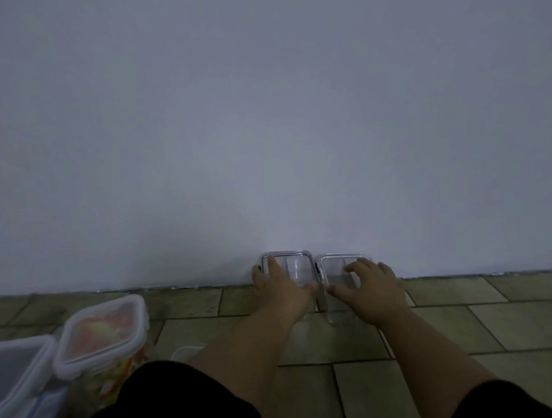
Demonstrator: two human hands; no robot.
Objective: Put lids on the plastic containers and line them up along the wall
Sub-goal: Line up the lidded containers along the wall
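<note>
Two clear plastic containers stand side by side on the tiled floor, touching the white wall. My left hand (278, 289) lies on top of the left container (296, 265), which has a lid with dark clips. My right hand (368, 288) rests spread over the right container (336, 265), whose lid looks clear and white-edged. Both hands press or hold from above; the front halves of both containers are hidden under them.
At the lower left stand two more lidded containers: one with red and green contents (103, 332) and a grey-looking one (15, 376). A small white lid edge (185, 352) peeks out by my left forearm. Tiled floor (469, 319) stretches to the right along the wall (263, 128).
</note>
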